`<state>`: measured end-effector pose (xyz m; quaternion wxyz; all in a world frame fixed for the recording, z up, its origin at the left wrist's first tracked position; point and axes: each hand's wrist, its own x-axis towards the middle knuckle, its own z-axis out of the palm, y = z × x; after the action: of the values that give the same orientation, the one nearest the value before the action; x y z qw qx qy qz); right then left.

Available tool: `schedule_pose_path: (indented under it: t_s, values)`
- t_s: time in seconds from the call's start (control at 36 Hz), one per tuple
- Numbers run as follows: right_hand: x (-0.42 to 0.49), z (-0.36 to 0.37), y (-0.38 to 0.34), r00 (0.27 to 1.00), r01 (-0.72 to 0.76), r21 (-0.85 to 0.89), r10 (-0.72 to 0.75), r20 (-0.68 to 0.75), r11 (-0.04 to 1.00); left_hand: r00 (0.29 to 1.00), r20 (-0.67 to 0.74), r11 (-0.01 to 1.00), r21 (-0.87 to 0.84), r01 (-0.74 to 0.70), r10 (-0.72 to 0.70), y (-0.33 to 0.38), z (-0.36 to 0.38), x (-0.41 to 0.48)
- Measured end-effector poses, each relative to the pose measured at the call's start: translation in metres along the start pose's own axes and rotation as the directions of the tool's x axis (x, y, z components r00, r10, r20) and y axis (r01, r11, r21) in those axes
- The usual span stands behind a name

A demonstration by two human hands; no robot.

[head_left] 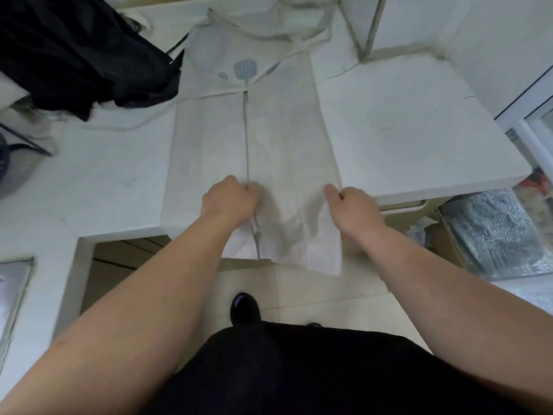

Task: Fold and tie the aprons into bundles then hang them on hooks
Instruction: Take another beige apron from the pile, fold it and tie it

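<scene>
A: Up and left of the left fingers?
B: Black cloth (83, 55), heaped on the white counter (419, 130).
A: State of the left hand (230, 199)?
B: Fingers curled tight, pinching the cream apron (284, 139) at its folded middle edge.
A: Between the two sets of fingers?
B: Apron panel, flat on the counter, hem hanging over the near edge. Spatula print (244, 70) well beyond the knuckles.
A: State of the right hand (353, 208)?
B: Fingers curled too, gripping the apron's right edge.
</scene>
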<state>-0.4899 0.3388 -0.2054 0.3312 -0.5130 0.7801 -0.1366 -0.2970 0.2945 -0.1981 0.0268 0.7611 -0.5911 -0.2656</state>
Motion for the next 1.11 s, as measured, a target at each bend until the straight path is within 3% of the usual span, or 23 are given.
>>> schedule_pose_path:
  t_s: [0.17,0.28,0.39,0.47,0.56,0.67,0.72,0.92,1.0,1.11]
  values:
    - [0.000,-0.004,-0.009,0.985,0.039,-0.127,-0.059,-0.159,0.991,0.991,0.109,0.995,0.081,0.063,-0.071,0.006,0.006,-0.004]
    - [0.001,-0.005,-0.018,0.965,0.250,-0.440,-0.261,0.035,0.863,0.987,0.140,0.996,0.049,0.075,-0.081,0.006,0.006,-0.005]
    - [0.004,0.003,-0.015,0.946,0.309,-0.555,-0.186,0.266,0.772,0.985,0.168,0.989,-0.136,0.058,-0.035,0.003,0.000,-0.008]
    - [0.005,0.008,-0.012,0.943,0.293,-0.590,-0.127,0.307,0.752,0.973,0.231,0.945,-0.323,0.061,0.016,0.000,-0.011,-0.010]
    - [0.006,0.010,-0.017,0.946,0.266,-0.576,-0.096,0.309,0.772,0.965,0.263,0.920,-0.380,0.093,0.011,-0.003,-0.019,-0.009]
    - [0.007,0.010,-0.026,0.970,0.235,-0.510,-0.163,0.182,0.828,0.983,0.181,0.966,-0.257,0.040,0.008,-0.007,-0.016,-0.007]
    - [0.008,0.010,-0.028,0.967,0.255,-0.533,-0.222,0.126,0.807,0.989,0.149,0.982,-0.187,0.014,0.014,-0.006,-0.013,-0.007]
    - [0.008,0.016,-0.028,0.942,0.323,-0.565,-0.198,0.272,0.759,0.998,0.058,0.989,-0.143,0.045,-0.037,-0.008,-0.008,-0.008]
    - [0.009,0.012,-0.033,0.941,0.328,-0.582,-0.207,0.266,0.744,1.000,-0.008,0.999,-0.035,0.024,-0.025,-0.016,-0.004,-0.009]
    - [0.015,0.009,-0.046,0.936,0.351,-0.600,-0.264,0.231,0.719,1.000,-0.021,0.998,-0.055,0.018,-0.020,-0.018,-0.006,-0.004]
